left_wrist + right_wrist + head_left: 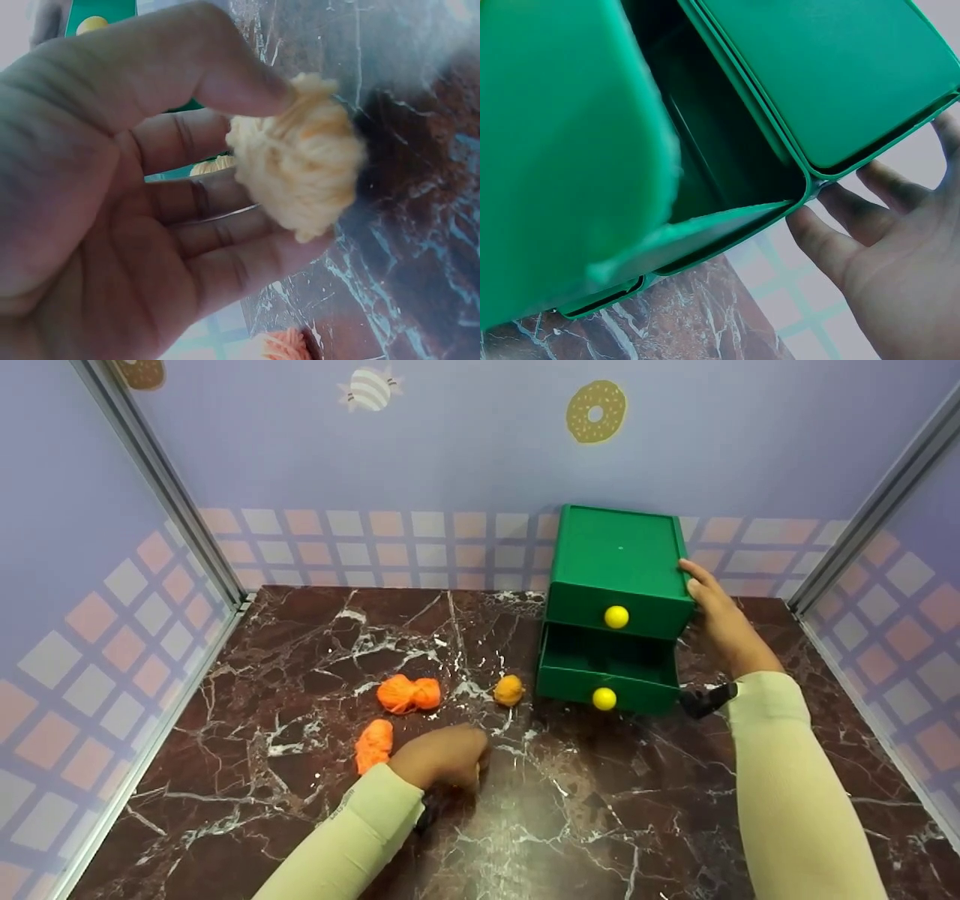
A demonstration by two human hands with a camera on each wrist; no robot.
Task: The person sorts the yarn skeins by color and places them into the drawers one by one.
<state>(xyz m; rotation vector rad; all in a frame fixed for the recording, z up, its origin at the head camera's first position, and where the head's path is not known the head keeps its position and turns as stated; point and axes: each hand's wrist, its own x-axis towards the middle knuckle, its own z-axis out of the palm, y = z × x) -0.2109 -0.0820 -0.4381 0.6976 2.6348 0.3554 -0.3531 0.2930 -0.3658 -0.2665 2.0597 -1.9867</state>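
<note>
My left hand (450, 754) is low over the table, left of the cabinet. In the left wrist view its thumb and fingers pinch a pale yellow ball of yarn (296, 161); in the head view the hand hides it. My right hand (724, 622) rests its fingers (825, 244) against the right side of a green drawer cabinet (622, 547). The upper drawer is closed, with a yellow knob (616, 617). Below it, the lower drawer (570, 682) is pulled out, and no contents show in its visible part.
A yellow-orange ball of yarn (508, 690) lies just left of the lower drawer. Two orange yarn bundles (409, 694) lie farther left, one partly behind my left forearm. The dark marbled table (300, 675) is walled by patterned panels (450, 457) at the back and sides.
</note>
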